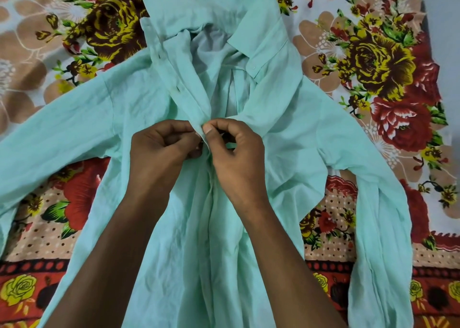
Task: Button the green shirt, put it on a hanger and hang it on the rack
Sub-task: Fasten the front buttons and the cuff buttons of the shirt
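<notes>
Pale mint cotton, thin and creased, makes up the green shirt (286, 138), which lies front-up and spread on a floral bedsheet (373, 61), collar (261, 28) away from the person and both sleeves flung out to the sides. The left hand (159, 148) pinches the buttonhole edge of the placket (196, 108) between thumb and curled fingers, and the right hand (236, 150) pinches the opposite edge just beside it, thumbs nearly touching at mid-chest. The cloth looks light, limp and easily bunched, so it probably gives no resistance and slides under a loose hold; the firmer doubled placket strip is likely the best place to grip, close to each button. Above the hands the front gapes open, with a collar-stand button (254, 67) unfastened. Neither hanger nor rack is in view.
</notes>
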A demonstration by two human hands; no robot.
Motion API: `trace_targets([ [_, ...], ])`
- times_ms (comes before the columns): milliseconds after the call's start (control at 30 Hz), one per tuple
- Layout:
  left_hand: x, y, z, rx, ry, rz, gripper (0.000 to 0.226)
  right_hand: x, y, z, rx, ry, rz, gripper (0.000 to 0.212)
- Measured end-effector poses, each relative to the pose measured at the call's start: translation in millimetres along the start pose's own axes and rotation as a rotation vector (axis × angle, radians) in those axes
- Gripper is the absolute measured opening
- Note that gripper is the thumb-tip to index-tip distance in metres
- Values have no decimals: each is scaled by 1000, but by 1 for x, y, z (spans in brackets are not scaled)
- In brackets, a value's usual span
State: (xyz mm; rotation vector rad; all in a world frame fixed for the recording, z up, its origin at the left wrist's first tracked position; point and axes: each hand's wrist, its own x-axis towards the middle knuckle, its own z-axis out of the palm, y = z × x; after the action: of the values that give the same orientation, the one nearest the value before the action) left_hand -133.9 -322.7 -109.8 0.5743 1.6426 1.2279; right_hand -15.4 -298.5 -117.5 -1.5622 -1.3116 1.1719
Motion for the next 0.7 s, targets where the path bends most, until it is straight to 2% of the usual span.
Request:
trace_targets([
  [100, 2, 0, 0, 4, -3, -7, 3, -1, 0, -2, -11, -26, -34, 10],
  [267, 2, -3, -1, -36, -13, -82, 4, 3, 2, -5, -99, -15, -76, 8],
  [467, 6, -7, 5, -119, 12, -301, 6, -3, 2, 11, -99, 85, 109, 9],
  [567, 9, -11, 3, 6, -4, -338, 12, -1, 5, 6, -249, 9, 137, 9],
  [633, 16, -11, 3, 156, 44, -272, 29, 5, 3, -2, -399, 36, 53, 13],
  [700, 25, -7, 5, 298, 125, -130, 44, 17, -3, -11, -482, 164, -160, 17],
])
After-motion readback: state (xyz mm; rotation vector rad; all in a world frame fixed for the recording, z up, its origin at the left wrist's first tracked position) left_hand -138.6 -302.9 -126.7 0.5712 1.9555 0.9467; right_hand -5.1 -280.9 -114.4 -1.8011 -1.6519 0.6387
